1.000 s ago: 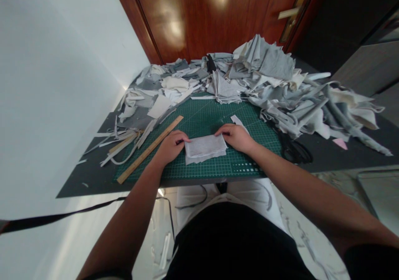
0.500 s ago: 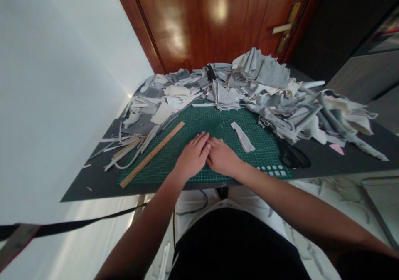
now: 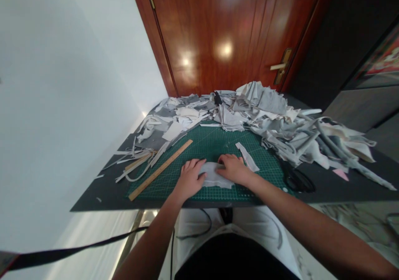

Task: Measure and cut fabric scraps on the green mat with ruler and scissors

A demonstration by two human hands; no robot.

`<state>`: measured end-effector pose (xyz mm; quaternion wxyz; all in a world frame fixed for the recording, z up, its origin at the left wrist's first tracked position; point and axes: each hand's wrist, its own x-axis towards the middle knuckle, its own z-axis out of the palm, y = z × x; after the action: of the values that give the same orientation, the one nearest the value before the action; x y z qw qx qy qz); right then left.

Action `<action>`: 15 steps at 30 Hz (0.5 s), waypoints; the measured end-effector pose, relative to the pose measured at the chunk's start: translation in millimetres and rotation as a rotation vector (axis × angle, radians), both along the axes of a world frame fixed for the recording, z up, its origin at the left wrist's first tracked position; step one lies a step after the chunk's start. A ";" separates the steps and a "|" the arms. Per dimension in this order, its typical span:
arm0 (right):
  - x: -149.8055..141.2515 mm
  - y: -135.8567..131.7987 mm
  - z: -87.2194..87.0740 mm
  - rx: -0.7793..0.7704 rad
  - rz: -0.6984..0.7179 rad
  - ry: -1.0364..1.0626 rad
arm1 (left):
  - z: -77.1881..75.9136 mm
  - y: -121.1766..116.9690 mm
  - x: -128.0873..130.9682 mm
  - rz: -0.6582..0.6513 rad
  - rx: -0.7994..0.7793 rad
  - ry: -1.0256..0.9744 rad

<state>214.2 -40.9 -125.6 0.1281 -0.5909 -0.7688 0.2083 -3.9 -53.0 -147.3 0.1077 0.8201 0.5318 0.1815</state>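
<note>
A small light grey fabric piece (image 3: 215, 177) lies spread on the green cutting mat (image 3: 212, 140), between my two hands. My left hand (image 3: 190, 179) rests at its left end, fingers stretched out and the thumb apart on the cloth. At the upper right part of the cloth is my right hand (image 3: 234, 168), its fingers bent and closed on the edge; the palm hides that end. Just beyond my right hand lies a narrow grey fabric strip (image 3: 248, 157).
A wooden ruler (image 3: 160, 170) lies slanted on the mat's left side. Black scissors (image 3: 297, 180) are at the right, near a pink scrap (image 3: 341, 174). Heaped grey fabric scraps (image 3: 264, 101) line the back and right of the dark table (image 3: 96, 194); thin strips (image 3: 137, 159) lie left.
My hands, earlier together and overlapping on the mat, have moved apart. The grey fabric piece, mostly covered before, now shows between them. The camera view has tilted up somewhat.
</note>
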 end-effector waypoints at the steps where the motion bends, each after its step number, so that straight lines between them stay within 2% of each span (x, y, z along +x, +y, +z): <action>1: 3.2 3.2 3.3 -0.048 0.020 0.018 | 1.1 1.3 -1.3 0.015 -0.017 -0.029; 4: 12.2 9.3 9.4 -0.116 0.084 0.091 | 1.1 10.2 -7.0 0.031 -0.081 -0.151; 7: 22.0 15.2 14.1 -0.132 0.081 0.197 | -0.1 29.9 -15.0 0.062 -0.091 -0.385; 10: 39.9 31.7 26.8 -0.242 -0.074 0.509 | 8.0 61.1 -29.8 0.253 -0.009 -0.636; 12: 58.7 50.7 44.2 -0.322 -0.241 0.786 | 20.9 85.7 -46.3 0.426 0.072 -0.726; 13: 70.0 61.9 56.0 -0.321 -0.318 0.881 | 28.6 98.3 -56.5 0.508 0.136 -0.747; 15: 95.9 85.6 85.2 -0.218 -0.433 0.975 | 43.8 122.7 -78.7 0.659 0.278 -0.756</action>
<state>310.1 44.8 -40.4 0.4480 -0.5802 -0.4550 0.5055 -82.6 69.7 -103.4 0.1195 0.4928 0.6566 0.5583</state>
